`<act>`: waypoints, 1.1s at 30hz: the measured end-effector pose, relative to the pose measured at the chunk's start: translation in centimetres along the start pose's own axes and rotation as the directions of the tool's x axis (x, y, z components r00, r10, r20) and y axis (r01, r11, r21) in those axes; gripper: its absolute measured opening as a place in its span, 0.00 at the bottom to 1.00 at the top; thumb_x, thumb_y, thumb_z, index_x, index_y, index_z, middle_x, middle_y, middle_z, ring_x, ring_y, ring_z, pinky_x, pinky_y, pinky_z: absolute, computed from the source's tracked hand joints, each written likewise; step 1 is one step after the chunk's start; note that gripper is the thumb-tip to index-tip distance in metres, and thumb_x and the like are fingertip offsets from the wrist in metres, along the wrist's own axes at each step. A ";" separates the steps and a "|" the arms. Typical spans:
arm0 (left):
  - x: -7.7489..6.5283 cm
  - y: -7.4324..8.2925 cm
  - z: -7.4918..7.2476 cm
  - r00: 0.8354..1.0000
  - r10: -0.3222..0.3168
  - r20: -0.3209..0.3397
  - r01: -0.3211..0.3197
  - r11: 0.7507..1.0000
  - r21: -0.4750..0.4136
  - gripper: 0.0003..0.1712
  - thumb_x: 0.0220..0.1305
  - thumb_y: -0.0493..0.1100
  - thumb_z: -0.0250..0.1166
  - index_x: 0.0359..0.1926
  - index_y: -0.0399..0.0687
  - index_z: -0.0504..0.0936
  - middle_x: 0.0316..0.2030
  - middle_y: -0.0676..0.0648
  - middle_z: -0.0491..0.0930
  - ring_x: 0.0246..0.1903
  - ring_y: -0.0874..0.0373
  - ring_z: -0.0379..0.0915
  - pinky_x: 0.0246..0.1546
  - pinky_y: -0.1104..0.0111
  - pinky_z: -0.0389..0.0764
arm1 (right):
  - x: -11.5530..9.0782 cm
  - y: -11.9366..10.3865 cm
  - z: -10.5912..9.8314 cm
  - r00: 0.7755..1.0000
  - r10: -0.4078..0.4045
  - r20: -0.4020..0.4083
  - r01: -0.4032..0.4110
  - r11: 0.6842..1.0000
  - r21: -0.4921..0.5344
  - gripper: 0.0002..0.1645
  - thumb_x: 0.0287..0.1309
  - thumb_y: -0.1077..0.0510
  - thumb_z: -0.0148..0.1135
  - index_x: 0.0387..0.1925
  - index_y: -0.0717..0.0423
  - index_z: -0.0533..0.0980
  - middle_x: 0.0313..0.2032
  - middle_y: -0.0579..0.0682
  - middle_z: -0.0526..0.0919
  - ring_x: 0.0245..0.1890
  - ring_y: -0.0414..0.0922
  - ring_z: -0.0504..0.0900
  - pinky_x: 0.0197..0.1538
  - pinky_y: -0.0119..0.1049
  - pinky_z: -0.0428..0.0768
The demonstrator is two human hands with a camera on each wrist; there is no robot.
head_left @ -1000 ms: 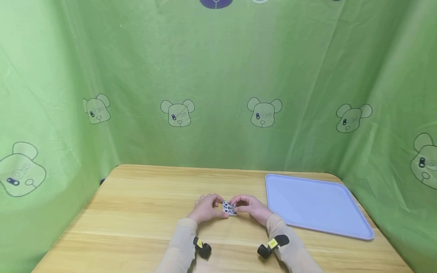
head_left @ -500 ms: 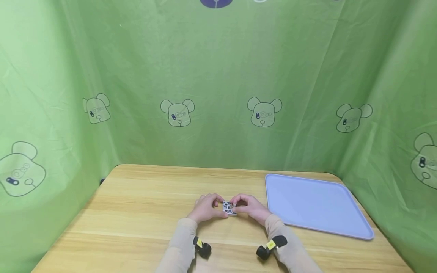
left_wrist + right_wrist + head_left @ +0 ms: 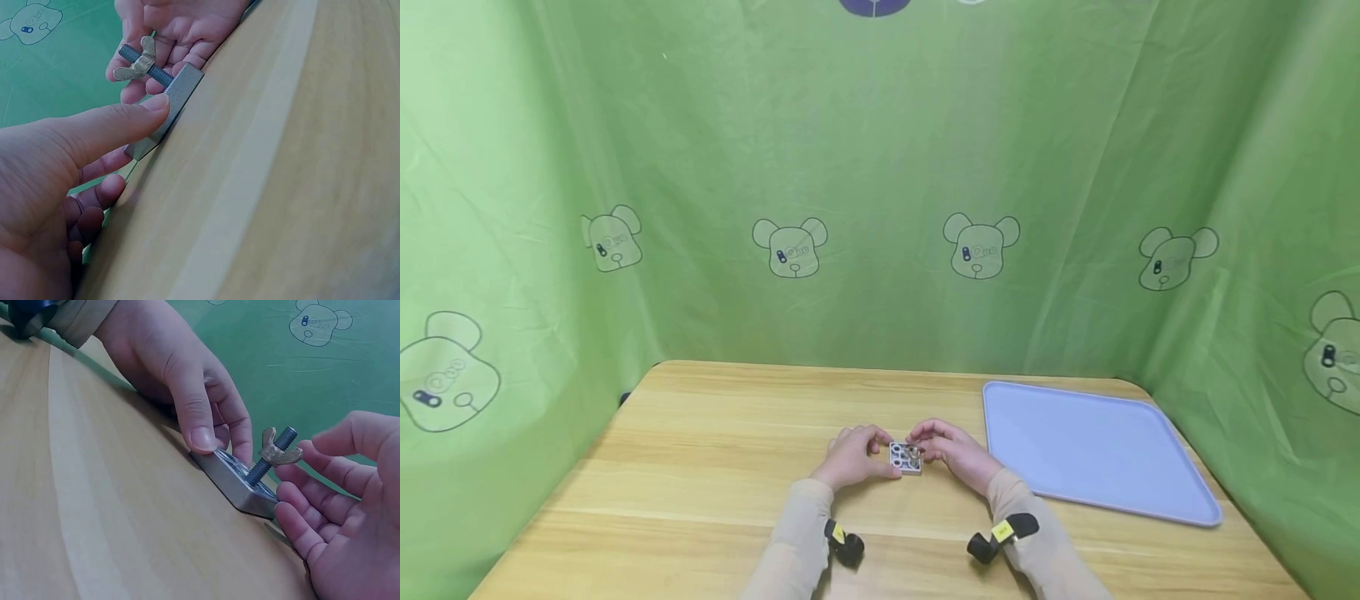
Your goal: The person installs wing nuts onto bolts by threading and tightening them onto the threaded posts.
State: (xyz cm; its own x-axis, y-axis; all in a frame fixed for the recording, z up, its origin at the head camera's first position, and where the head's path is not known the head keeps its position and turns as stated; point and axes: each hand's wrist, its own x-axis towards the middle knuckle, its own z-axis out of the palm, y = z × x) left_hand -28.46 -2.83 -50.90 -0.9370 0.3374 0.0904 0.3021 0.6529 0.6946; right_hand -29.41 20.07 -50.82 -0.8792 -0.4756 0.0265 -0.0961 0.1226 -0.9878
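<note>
A square grey metal block [image 3: 228, 478] with round holes in its top rests on the wooden table. My left hand [image 3: 852, 460] grips its left side, thumb on the near edge and fingers at the far one. From the block's right part rises a dark threaded bolt [image 3: 257, 472]. A brass-coloured wing nut [image 3: 272, 454] sits partway up it, with some thread showing above and below. My right hand [image 3: 958, 454] is around the nut's right side, its fingers loosely bent and spread. The fingertips [image 3: 306, 450] are right at one wing without pinching it.
A pale lilac tray [image 3: 1097, 450] lies on the right of the table [image 3: 737, 433], just beyond my right hand. Green curtains [image 3: 880, 317] printed with bear heads surround the table's back and sides. Black wrist cameras [image 3: 981, 547] sit on both sleeves.
My right fingers pinched and turned the wing nut in the earlier frames; now they have spread off it, leaving it more visible. My left hand and the block have stayed put.
</note>
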 end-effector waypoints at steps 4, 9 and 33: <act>0.0 0.0 0.0 1.000 0.000 -0.002 0.000 1.000 -0.005 0.30 0.41 0.57 0.78 0.48 0.55 0.81 0.33 0.53 0.77 0.34 0.60 0.62 0.44 0.63 0.60 | 0.0 0.1 0.0 1.000 0.011 0.003 -0.011 1.000 -0.003 0.20 0.57 0.65 0.52 0.51 0.70 0.70 0.53 0.59 0.78 0.48 0.40 0.77 0.52 0.35 0.74; 0.0 0.0 0.0 1.000 0.002 -0.002 -0.002 1.000 -0.007 0.30 0.42 0.57 0.78 0.47 0.55 0.81 0.33 0.53 0.76 0.34 0.60 0.62 0.44 0.62 0.60 | 0.0 0.4 -0.2 0.999 -0.003 0.032 0.004 0.999 -0.038 0.24 0.53 0.67 0.54 0.54 0.71 0.69 0.53 0.60 0.78 0.48 0.41 0.77 0.56 0.35 0.71; 0.1 -0.2 0.1 1.000 0.002 0.000 -0.002 1.000 -0.005 0.31 0.41 0.58 0.78 0.47 0.56 0.81 0.33 0.54 0.76 0.35 0.60 0.63 0.44 0.63 0.59 | 0.1 0.6 0.2 0.999 -0.044 0.027 0.048 0.981 -0.186 0.15 0.55 0.62 0.65 0.43 0.67 0.77 0.52 0.63 0.79 0.48 0.39 0.77 0.58 0.38 0.68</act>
State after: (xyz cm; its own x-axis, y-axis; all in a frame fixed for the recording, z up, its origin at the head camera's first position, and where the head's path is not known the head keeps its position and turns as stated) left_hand -28.56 -2.83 -51.12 -0.9365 0.3384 0.0915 0.3026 0.6486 0.6984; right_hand -29.44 19.93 -51.48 -0.8614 -0.5037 0.0657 -0.2235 0.2596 -0.9395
